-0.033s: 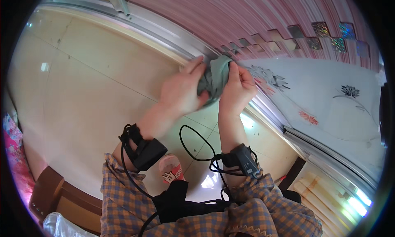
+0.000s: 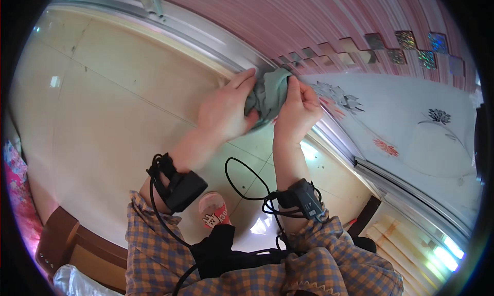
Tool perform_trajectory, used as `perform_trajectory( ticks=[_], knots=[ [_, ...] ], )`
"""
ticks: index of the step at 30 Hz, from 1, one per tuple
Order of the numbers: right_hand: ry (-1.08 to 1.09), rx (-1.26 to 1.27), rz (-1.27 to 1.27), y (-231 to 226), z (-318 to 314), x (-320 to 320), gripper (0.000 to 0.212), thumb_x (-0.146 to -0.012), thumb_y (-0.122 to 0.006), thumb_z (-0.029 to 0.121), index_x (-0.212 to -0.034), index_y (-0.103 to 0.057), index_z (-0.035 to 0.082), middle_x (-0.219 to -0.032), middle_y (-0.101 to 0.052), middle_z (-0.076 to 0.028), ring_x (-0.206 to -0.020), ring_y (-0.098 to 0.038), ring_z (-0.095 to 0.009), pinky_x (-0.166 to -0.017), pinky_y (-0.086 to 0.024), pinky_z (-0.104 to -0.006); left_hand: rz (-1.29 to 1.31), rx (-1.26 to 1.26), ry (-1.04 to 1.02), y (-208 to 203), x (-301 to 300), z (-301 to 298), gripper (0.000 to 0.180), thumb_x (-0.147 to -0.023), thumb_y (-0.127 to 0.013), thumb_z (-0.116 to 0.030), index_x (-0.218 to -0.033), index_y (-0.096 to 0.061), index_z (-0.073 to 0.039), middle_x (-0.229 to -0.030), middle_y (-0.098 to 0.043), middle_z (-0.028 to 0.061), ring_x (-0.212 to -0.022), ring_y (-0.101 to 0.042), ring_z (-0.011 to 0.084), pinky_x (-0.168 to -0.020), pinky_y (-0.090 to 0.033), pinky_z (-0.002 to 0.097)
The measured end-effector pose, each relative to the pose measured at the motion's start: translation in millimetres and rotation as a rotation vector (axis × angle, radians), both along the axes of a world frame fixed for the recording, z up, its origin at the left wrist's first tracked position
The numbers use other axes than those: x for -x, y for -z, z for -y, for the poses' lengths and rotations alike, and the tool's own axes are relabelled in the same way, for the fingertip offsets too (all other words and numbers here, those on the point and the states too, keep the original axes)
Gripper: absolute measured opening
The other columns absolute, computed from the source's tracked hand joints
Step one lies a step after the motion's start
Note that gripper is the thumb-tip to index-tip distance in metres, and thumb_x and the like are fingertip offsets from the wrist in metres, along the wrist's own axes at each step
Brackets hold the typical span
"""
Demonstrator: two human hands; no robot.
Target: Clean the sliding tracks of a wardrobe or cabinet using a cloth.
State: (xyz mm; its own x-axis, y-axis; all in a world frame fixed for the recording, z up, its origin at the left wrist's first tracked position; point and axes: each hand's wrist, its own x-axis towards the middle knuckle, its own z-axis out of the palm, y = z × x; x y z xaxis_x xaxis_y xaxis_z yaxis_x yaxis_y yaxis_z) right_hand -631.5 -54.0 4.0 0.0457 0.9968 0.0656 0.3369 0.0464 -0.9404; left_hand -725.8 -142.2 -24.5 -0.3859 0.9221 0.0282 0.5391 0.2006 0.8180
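A grey-green cloth (image 2: 267,96) is bunched between my two hands, in front of the cabinet or wardrobe door's lower corner. My right hand (image 2: 298,111) pinches its upper right edge between thumb and curled fingers. On the other side, my left hand (image 2: 222,110) presses the cloth between its thumb and fingers, the fingertips pointing up along the cloth; this hand is slightly blurred. The cloth's underside and the left fingers' inner side are partly hidden.
A pink striped door panel (image 2: 309,18) with small mirror squares meets a white flowered panel (image 2: 406,116). Metal tracks (image 2: 216,41) run along the pale tiled floor (image 2: 118,90). A red slipper (image 2: 213,211) is below. Brown wooden furniture (image 2: 98,244) stands lower left. Black cables (image 2: 247,165) hang from my wrist straps.
My left hand has shifted very slightly left with its side of the cloth. My right hand keeps its pinch in nearly the same place.
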Motion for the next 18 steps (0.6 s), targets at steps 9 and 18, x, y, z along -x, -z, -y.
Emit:
perform_trajectory(
  ticks=[9, 18],
  knots=[
    [-0.127, -0.080, 0.056, -0.7, 2.1, 43.0, 0.013, -0.084, -0.068, 0.008, -0.077, -0.067, -0.003, -0.062, -0.064, -0.005, -0.056, -0.052, -0.007, -0.056, -0.043, -0.0230, 0.167, 0.071, 0.118, -3.4, 14.1, -0.2, 0.057, -0.071, -0.070, -0.023, -0.123, -0.053, -0.010, -0.133, -0.050, 0.0080, -0.096, -0.062, 0.0327, -0.078, -0.053, 0.0422],
    [-0.142, -0.028, 0.065, -4.2, 7.3, 70.2, 0.017, -0.085, -0.068, 0.011, -0.081, -0.068, -0.005, -0.066, -0.063, -0.003, -0.060, -0.051, -0.007, -0.057, -0.042, -0.0225, 0.197, 0.002, -0.039, -3.0, 26.6, -0.1, 0.043, -0.070, -0.068, -0.018, -0.109, -0.059, -0.003, -0.117, -0.058, 0.0140, -0.089, -0.063, 0.0348, -0.075, -0.052, 0.0442]
  ],
)
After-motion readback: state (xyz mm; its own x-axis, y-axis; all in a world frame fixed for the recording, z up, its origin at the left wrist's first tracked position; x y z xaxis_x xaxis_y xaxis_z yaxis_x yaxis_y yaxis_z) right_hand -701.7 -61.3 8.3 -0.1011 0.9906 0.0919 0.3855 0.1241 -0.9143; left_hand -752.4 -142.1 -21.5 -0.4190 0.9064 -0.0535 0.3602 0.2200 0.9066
